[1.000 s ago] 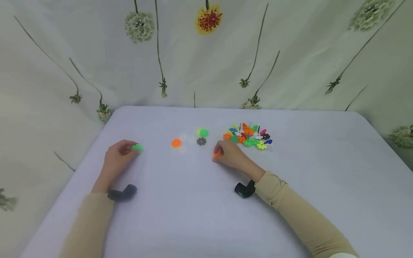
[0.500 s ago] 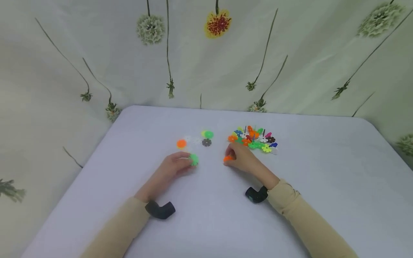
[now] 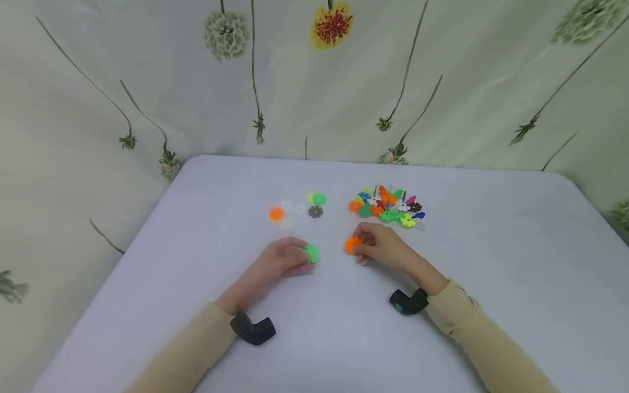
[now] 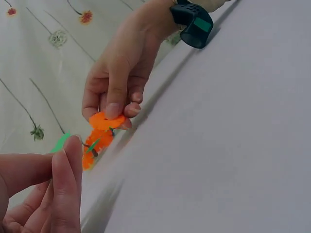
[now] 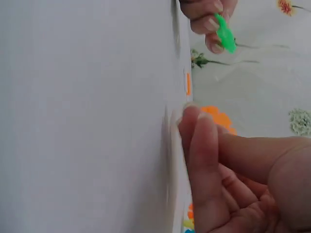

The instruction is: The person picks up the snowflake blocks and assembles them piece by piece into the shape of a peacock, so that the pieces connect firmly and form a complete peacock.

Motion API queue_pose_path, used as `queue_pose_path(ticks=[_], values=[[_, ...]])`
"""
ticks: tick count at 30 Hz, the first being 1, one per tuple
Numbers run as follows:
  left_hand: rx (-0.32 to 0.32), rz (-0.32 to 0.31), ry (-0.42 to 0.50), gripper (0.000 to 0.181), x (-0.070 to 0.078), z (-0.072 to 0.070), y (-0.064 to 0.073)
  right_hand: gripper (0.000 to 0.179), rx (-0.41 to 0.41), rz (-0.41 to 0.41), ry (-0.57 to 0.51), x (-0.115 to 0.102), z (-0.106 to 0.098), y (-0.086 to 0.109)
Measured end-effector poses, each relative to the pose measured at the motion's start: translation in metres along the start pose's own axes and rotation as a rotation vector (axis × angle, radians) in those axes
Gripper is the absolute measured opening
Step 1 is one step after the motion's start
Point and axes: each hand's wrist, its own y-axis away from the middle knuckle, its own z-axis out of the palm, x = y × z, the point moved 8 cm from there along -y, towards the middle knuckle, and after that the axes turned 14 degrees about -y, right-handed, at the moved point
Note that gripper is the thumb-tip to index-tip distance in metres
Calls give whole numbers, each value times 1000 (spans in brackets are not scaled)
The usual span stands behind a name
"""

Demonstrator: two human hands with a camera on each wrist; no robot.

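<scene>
My left hand (image 3: 284, 257) pinches a green notched plastic disc (image 3: 312, 253) between thumb and fingers, left of the table's middle. Facing it, my right hand (image 3: 383, 244) pinches an orange notched disc (image 3: 351, 245) the same way. A short gap separates the two discs. In the left wrist view the orange disc (image 4: 108, 121) shows under the right thumb, while the left fingers hide most of the green one (image 4: 61, 142). The right wrist view shows the green disc (image 5: 225, 35) edge-on in the left fingertips.
Behind my right hand lies a heap of colourful flower-shaped discs (image 3: 388, 210). Farther left, loose discs lie flat: an orange one (image 3: 277, 213), a grey one (image 3: 315, 211), a green one (image 3: 319, 199) and pale ones. A flower-printed cloth (image 3: 285, 82) hangs behind the white table (image 3: 491, 245).
My left hand has come in from the left with the green disc, toward the right hand. My right hand has turned its orange disc to face the camera more. The head view has shifted slightly.
</scene>
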Motion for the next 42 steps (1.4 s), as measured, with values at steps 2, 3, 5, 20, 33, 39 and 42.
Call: queue_pose_path(ticks=[2,3,5,20,33,39,42], values=[[-28,-19,0,39,-1,10,1,12,-24,47,-192,4,8,14],[-42,-29,8,40,-1,15,1,13,-34,60,-262,5,12,21],[-54,-63,12,42,-2,26,3,17,-31,70,-357,6,20,35],[-78,-157,243,42,-4,54,13,14,162,-158,-290,-5,28,57],[-123,-139,216,40,-1,57,13,13,201,-232,-238,-7,28,59],[-149,-121,199,39,-2,62,11,13,173,-240,-264,-6,32,58],[-153,-135,191,38,-4,63,11,13,170,-240,-243,-5,35,59]])
